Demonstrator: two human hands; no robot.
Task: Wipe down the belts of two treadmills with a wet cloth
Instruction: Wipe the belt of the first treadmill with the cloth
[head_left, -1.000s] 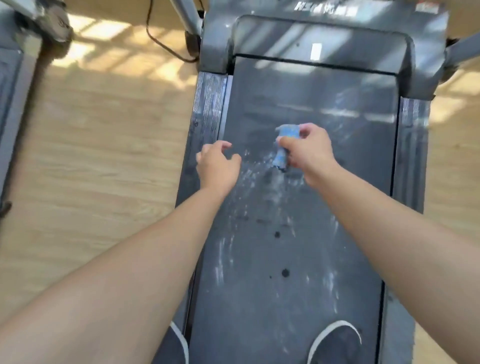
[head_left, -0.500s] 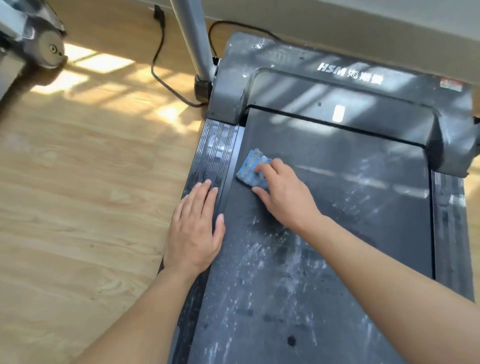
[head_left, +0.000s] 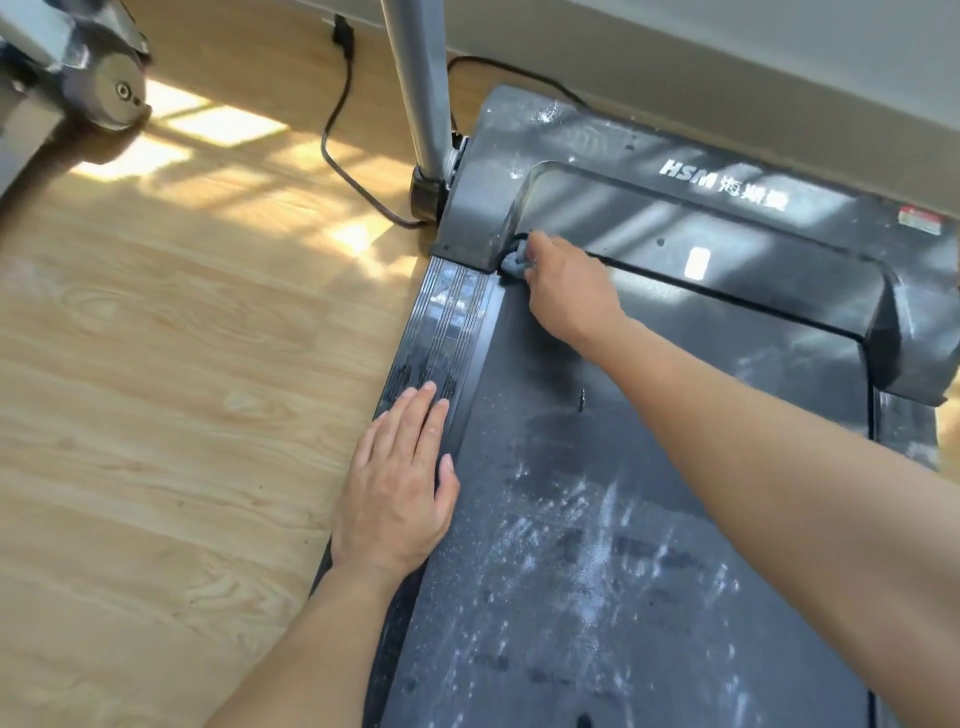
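Note:
A dark treadmill belt (head_left: 639, 519) runs away from me, dusty with white streaks on its near part. My right hand (head_left: 566, 291) presses a blue-grey cloth (head_left: 515, 262) into the belt's far left corner, against the grey motor cover (head_left: 727, 218). Most of the cloth is hidden under my fingers. My left hand (head_left: 397, 493) lies flat, fingers together, on the ribbed left side rail (head_left: 447, 322), holding nothing.
A grey upright post (head_left: 421, 88) rises at the treadmill's front left, with a black power cable (head_left: 337, 150) on the wood floor (head_left: 156, 389) beside it. Part of a second machine (head_left: 78, 78) stands at the far left. A wall (head_left: 727, 67) runs behind.
My right hand has slid the cloth forward from the belt's left edge into the corner under the motor cover. My left hand stays flat on the side rail.

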